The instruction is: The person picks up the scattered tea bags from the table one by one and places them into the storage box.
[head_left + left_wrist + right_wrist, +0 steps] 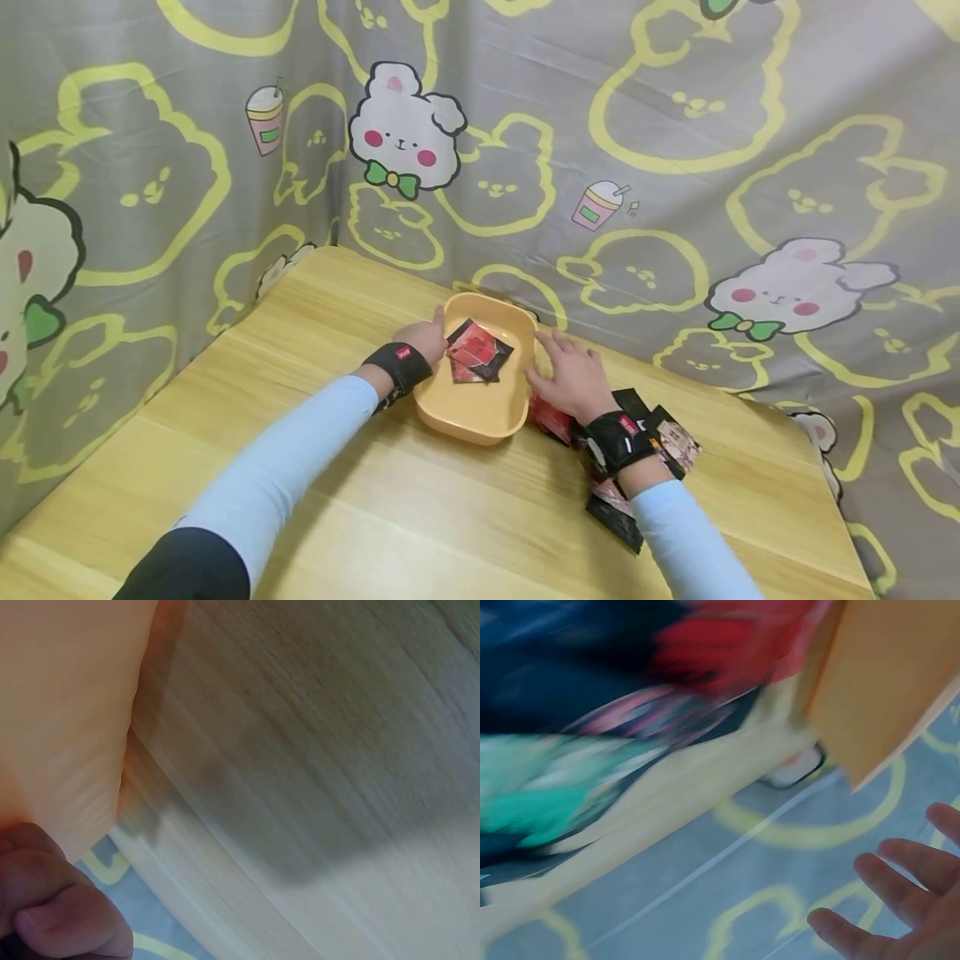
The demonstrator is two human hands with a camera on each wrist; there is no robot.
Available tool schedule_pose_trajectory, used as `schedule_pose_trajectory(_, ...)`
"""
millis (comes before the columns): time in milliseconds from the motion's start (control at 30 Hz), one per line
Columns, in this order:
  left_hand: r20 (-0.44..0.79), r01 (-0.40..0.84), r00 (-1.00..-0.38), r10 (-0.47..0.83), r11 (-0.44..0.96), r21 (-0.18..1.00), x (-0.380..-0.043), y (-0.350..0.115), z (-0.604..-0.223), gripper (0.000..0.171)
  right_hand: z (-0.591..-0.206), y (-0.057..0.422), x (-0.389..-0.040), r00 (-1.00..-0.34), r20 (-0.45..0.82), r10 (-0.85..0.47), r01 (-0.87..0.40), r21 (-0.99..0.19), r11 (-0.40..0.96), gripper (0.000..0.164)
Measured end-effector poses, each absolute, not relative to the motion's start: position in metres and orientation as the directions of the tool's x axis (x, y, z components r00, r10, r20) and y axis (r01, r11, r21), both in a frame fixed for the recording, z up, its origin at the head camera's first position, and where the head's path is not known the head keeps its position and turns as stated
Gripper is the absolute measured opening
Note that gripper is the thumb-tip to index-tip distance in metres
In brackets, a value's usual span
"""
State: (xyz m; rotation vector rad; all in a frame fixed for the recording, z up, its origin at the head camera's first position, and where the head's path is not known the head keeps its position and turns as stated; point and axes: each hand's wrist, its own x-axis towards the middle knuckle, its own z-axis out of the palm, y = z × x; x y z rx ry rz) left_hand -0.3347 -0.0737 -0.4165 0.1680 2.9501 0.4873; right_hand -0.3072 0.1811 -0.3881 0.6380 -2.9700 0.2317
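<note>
A pale orange plastic tub (471, 414) stands on the wooden table, with several flat red and black packets (477, 346) lying inside. My left hand (422, 342) grips the tub's left rim; its curled fingers (71, 919) show against the outer wall in the left wrist view. At the right rim, my right hand (572, 377) is spread, and the right wrist view shows its fingers (900, 889) apart with nothing between them. Beneath and beside the right wrist lies a loose pile of similar packets (678, 442), partly hidden by the hand and forearm.
The table (420, 517) ends at the back and left against a grey curtain (525, 75) printed with yellow outlines and white rabbits. The tub stands close to the back edge. Blurred packets (705, 652) lie near the tub wall in the right wrist view.
</note>
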Motion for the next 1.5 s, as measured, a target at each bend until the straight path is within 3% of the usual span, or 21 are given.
schedule_pose_trajectory(300,-0.132,0.105,-0.979,0.155,0.941,0.322,-0.33,-0.072,-0.408,0.065,-0.401,0.289,-0.282,-0.979,0.109,-0.172,-0.187,-0.144,0.972,0.065)
schedule_pose_trajectory(633,-0.145,0.095,-0.978,0.15,0.939,0.33,-0.327,-0.074,-0.404,0.065,-0.436,0.367,-0.254,-0.989,-0.147,0.028,0.053,-0.17,0.984,0.09)
schedule_pose_trajectory(867,-0.132,0.087,-0.982,0.137,0.941,0.327,-0.329,-0.072,-0.406,0.064,-0.436,0.375,-0.255,-0.976,-0.219,0.011,0.057,-0.204,0.977,0.094)
schedule_pose_trajectory(1100,-0.131,0.087,-0.983,0.13,0.951,0.297,-0.329,-0.069,-0.407,0.063,-0.433,0.387,-0.26,-0.978,-0.207,-0.003,0.039,-0.199,0.979,0.069)
schedule_pose_trajectory(1333,-0.107,0.118,-0.982,0.152,0.954,0.274,-0.333,-0.071,-0.413,0.063,-0.439,0.399,-0.275,-0.967,-0.255,-0.018,0.037,-0.209,0.977,0.085)
schedule_pose_trajectory(1500,-0.113,0.111,-0.983,0.147,0.953,0.282,-0.334,-0.071,-0.413,0.063,-0.438,0.402,-0.283,-0.966,-0.255,-0.046,0.01,-0.213,0.977,0.074)
